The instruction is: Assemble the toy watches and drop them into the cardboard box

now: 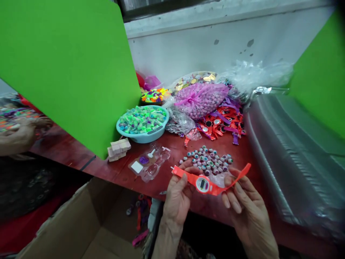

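Observation:
An orange toy wristwatch (202, 184) with a round digital face is stretched between my two hands above the red table edge. My left hand (178, 196) pinches the strap near the face between thumb and fingers. My right hand (242, 201) grips the strap's far end (240, 176) the same way. Just beyond the hands lies a loose heap of small round watch faces (207, 160), on a clear plastic sheet that is partly hidden by the watch.
On the red table (167, 144) stand a blue bowl of green capsules (142, 120), a pink mesh bag of beads (201, 100), and a pile of strap pieces (221, 122). A cardboard box (72, 223) sits below the front edge. Green panels flank the table. A co-worker's hand (16, 136) shows at far left.

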A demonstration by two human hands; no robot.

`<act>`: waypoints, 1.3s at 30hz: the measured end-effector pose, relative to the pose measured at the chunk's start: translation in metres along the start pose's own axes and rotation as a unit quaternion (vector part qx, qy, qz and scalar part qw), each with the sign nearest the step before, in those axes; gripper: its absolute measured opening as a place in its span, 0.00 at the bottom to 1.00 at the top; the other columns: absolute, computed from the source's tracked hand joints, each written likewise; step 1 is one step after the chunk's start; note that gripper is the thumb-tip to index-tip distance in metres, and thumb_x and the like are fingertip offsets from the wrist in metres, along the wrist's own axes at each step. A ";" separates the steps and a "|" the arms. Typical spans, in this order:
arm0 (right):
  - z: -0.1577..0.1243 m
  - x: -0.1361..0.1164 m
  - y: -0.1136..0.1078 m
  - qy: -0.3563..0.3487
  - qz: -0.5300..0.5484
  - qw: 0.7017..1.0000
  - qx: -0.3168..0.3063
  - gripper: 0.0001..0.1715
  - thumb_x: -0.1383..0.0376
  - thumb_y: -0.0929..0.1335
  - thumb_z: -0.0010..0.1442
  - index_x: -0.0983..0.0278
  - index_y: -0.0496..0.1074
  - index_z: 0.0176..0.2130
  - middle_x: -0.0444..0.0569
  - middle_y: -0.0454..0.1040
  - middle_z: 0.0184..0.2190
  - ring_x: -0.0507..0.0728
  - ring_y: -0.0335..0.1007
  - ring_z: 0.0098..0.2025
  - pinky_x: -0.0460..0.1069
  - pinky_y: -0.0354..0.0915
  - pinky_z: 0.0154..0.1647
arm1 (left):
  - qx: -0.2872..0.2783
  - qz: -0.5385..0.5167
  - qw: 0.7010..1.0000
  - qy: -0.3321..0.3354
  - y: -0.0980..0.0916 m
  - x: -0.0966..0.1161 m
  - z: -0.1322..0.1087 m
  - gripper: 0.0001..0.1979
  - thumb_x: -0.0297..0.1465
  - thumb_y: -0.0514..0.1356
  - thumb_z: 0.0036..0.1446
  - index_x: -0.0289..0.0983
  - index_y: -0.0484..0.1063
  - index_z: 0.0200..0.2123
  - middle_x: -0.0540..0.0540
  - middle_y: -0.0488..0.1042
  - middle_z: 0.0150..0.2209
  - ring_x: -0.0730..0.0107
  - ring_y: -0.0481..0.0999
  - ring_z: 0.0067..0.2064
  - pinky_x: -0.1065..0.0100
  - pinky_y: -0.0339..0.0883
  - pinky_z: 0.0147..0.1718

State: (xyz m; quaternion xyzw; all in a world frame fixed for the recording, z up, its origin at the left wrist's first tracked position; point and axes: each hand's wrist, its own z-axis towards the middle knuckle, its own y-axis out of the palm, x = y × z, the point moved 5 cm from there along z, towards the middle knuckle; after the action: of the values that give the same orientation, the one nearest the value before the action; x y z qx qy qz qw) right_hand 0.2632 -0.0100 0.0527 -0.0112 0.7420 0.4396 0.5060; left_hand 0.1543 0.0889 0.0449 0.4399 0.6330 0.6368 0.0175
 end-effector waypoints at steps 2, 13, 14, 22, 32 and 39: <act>-0.002 0.001 -0.003 -0.028 -0.019 0.999 0.012 0.17 0.61 0.76 0.48 0.58 0.77 0.40 0.43 0.76 0.27 0.41 0.53 0.13 0.42 0.62 0.16 | 0.020 -0.026 0.999 -0.001 -0.004 -0.001 0.001 0.18 0.30 0.72 0.42 0.34 0.75 0.38 0.46 0.79 0.33 0.62 0.79 0.39 0.70 0.74 0.38; -0.009 -0.007 -0.020 -0.244 -0.209 0.939 0.126 0.11 0.67 0.72 0.52 0.64 0.66 0.34 0.48 0.77 0.35 0.49 0.68 0.21 0.48 0.67 0.28 | 0.106 -0.019 0.994 -0.029 -0.020 -0.009 0.006 0.09 0.19 0.56 0.57 0.29 0.74 0.40 0.37 0.79 0.40 0.59 0.79 0.45 0.65 0.73 0.44; -0.006 -0.006 -0.019 -0.212 -0.171 0.956 0.114 0.12 0.68 0.72 0.51 0.64 0.66 0.35 0.48 0.77 0.35 0.49 0.68 0.21 0.48 0.67 0.27 | 0.099 -0.018 0.995 -0.028 -0.018 -0.009 0.006 0.10 0.19 0.57 0.56 0.29 0.74 0.40 0.37 0.78 0.42 0.60 0.78 0.46 0.67 0.73 0.43; -0.004 0.014 -0.033 -0.097 -0.153 0.978 0.101 0.10 0.64 0.73 0.51 0.64 0.74 0.35 0.44 0.73 0.26 0.47 0.65 0.21 0.44 0.63 0.24 | 0.136 -0.022 0.990 -0.011 -0.027 -0.012 0.007 0.08 0.19 0.65 0.47 0.32 0.76 0.33 0.44 0.79 0.37 0.67 0.79 0.38 0.71 0.74 0.36; -0.015 -0.001 -0.042 -0.104 -0.176 0.963 0.177 0.10 0.61 0.74 0.51 0.64 0.76 0.32 0.44 0.74 0.25 0.48 0.64 0.23 0.44 0.64 0.24 | 0.079 0.024 0.996 -0.040 -0.029 -0.030 0.006 0.10 0.23 0.66 0.47 0.32 0.75 0.36 0.41 0.79 0.38 0.61 0.78 0.45 0.68 0.70 0.42; 0.000 0.020 -0.061 0.077 0.044 0.969 0.233 0.13 0.67 0.76 0.45 0.69 0.76 0.33 0.44 0.73 0.30 0.41 0.58 0.21 0.35 0.60 0.18 | 0.031 -0.037 0.994 -0.100 -0.024 -0.035 0.003 0.18 0.23 0.71 0.41 0.36 0.76 0.39 0.48 0.78 0.37 0.67 0.77 0.42 0.73 0.71 0.38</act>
State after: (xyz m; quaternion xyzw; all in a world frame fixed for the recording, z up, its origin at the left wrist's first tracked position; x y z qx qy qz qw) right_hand 0.2817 -0.0392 -0.0013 0.1054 0.8605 0.2745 0.4160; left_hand 0.1647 0.0753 0.0056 0.4781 0.6633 0.5685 0.0905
